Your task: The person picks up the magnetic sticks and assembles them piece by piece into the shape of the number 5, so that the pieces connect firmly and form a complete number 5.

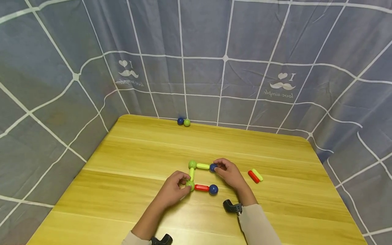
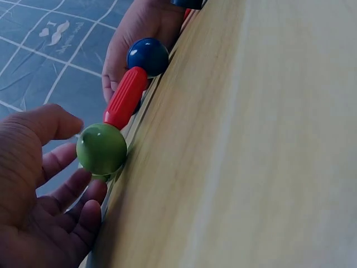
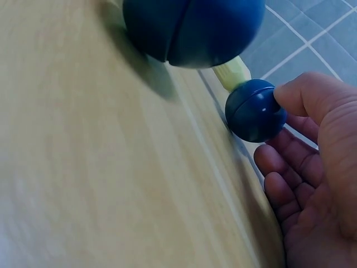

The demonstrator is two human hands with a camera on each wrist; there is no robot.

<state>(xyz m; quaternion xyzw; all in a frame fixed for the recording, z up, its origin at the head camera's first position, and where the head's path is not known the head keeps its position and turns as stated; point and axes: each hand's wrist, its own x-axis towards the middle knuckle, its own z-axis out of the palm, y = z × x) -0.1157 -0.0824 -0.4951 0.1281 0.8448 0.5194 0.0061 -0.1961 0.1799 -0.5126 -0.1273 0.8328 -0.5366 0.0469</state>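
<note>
At left, the near green ball (image 1: pixel 191 185) is held between thumb and fingers by the left hand (image 1: pixel 175 189). Beyond, a loose blue ball (image 1: pixel 180 121) and loose green ball (image 1: pixel 187 122) are seen at the table's (image 1: pixel 147 136) far edge. The near green ball is linked by one yellow stick (image 1: pixel 191 174) to the far green ball (image 1: pixel 192 164), and by a red stick (image 1: pixel 201 188) rightward to the near blue ball (image 1: pixel 213 189). The far blue ball (image 1: pixel 212 167) is pinched by the right hand (image 1: pixel 229 174).

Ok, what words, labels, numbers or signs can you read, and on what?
"I", beside a heart: grey curtain, right side of head view.
"love simple", mirror-reversed: under the moustache there.
"I", beside another heart: curtain's left side; words beneath too blurred.
Left wrist view: "I" on a curtain print; smaller words blurred.
</note>
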